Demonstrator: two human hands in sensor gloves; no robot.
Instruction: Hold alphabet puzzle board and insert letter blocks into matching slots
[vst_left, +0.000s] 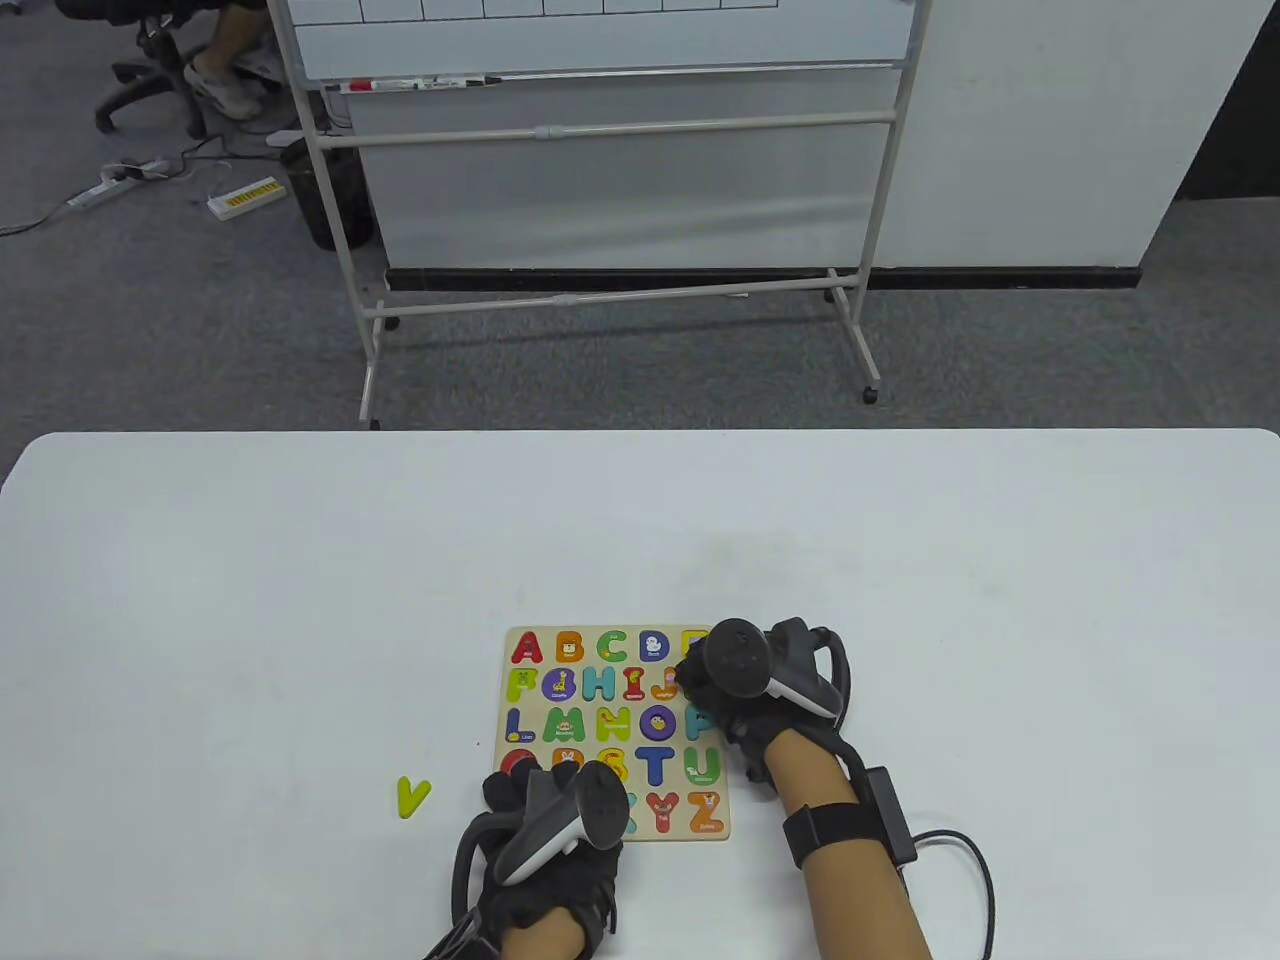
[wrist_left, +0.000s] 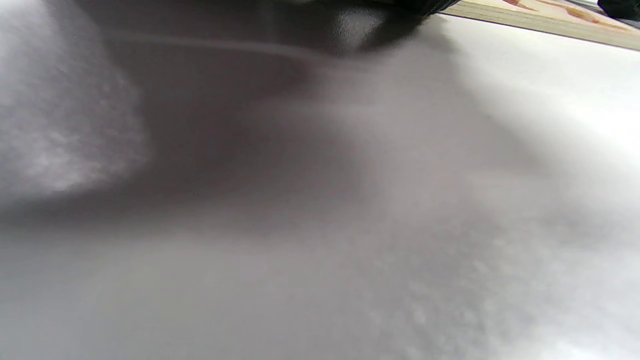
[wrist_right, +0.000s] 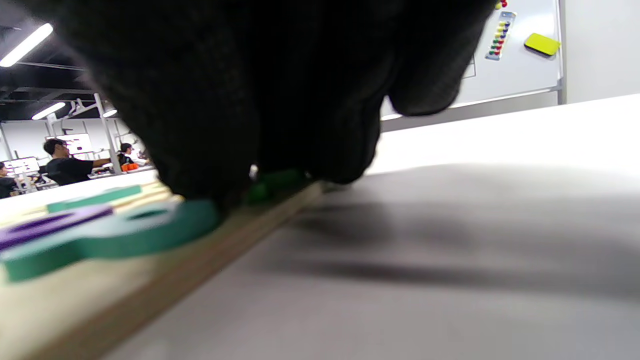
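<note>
The alphabet puzzle board (vst_left: 600, 735) lies flat on the white table, most slots filled with coloured letters. My left hand (vst_left: 520, 790) rests on the board's near-left corner and holds it down; its fingers are hidden under the tracker. My right hand (vst_left: 695, 682) is over the board's right edge. In the right wrist view its gloved fingers (wrist_right: 300, 125) press on a green letter block (wrist_right: 272, 187) at the board's edge (wrist_right: 200, 270), beside a teal P (wrist_right: 115, 232). A loose yellow-green V (vst_left: 412, 797) lies on the table left of the board.
The table (vst_left: 900, 600) stretches wide around the board. A whiteboard stand (vst_left: 610, 300) stands on the floor beyond the far edge. The left wrist view shows blurred tabletop and the board's edge (wrist_left: 540, 21) at top right.
</note>
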